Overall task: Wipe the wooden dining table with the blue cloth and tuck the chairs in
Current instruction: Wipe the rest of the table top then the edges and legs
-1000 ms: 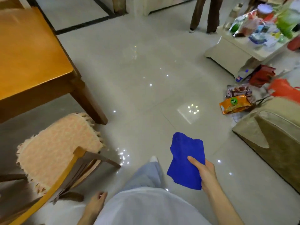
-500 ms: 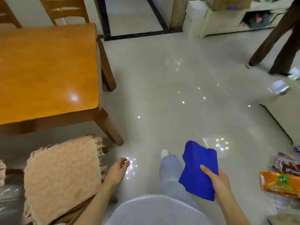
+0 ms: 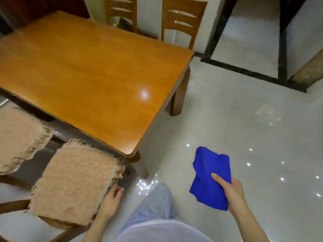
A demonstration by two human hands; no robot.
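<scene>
We stand at the near corner of the wooden dining table (image 3: 87,70), looking down. Our right hand (image 3: 230,191) pinches the blue cloth (image 3: 211,177) — thumb pressed on top, the other fingers hidden beneath — and holds it out over the glossy white floor (image 3: 244,119), to the right of the table's corner and apart from it. The cloth hangs crumpled and touches nothing but the hand.

Our left hand (image 3: 111,201) lies against the right edge of the seat cushion (image 3: 75,186) on the near chair (image 3: 15,206), fingers lightly bent along the fringe. Whether it grips the seat or only rests there we cannot tell. That chair stands out from the table, its pink cushion reaching close to the table's near edge, just beside the table leg (image 3: 139,166). A second cushioned chair (image 3: 17,137) stands to its left, partly under the table's edge.

Across the table, the far right chair (image 3: 181,21) and the far left chair (image 3: 120,11) — both wooden, with slatted backs — stand close against the far side. The tabletop is glossy orange-brown wood with one bright spot of reflected light. Between our hands shows a pale grey trouser leg (image 3: 153,205)
</scene>
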